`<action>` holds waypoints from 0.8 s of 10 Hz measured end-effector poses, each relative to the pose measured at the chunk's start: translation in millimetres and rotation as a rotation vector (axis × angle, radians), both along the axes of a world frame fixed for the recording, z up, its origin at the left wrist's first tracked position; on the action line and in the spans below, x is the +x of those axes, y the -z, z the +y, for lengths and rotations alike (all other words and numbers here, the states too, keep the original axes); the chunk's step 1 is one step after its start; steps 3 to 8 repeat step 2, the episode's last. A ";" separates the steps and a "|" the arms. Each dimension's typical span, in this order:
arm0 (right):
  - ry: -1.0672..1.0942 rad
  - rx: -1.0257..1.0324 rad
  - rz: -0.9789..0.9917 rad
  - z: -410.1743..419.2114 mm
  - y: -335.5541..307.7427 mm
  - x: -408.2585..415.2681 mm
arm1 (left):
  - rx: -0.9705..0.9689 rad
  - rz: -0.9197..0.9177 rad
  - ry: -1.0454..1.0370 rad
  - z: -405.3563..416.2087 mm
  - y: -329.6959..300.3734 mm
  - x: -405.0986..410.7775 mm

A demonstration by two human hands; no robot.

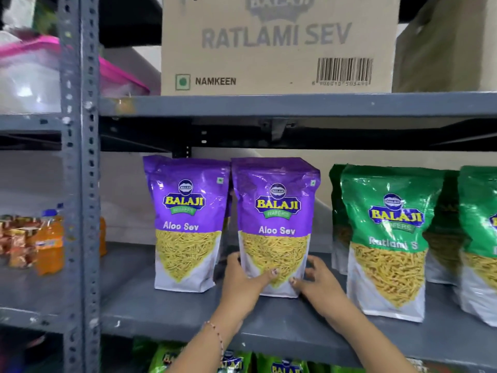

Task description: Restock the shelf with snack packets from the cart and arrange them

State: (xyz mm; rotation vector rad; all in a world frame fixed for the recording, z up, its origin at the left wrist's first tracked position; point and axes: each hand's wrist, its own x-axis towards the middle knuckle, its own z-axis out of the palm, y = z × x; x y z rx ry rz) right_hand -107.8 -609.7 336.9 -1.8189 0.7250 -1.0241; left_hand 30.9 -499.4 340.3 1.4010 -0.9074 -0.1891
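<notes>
Since both hands are already on it, the purple Aloo Sev packet is the landmark: it stands upright on the grey shelf, long axis vertical. Nearest, the left hand cups its lower left edge and the right hand its lower right edge, thumbs across the front, so it's gripped from both sides, neither hand nearer. Just left of it stands a second purple packet, nearly touching. Right of it there's a gap, then the green Ratlami packets. I'd guess any nudge goes sideways or back.
</notes>
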 end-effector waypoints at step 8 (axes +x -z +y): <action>0.032 -0.018 0.003 9.7 8.4 0.9 | -0.065 0.018 -0.042 -1.7 2.5 3.1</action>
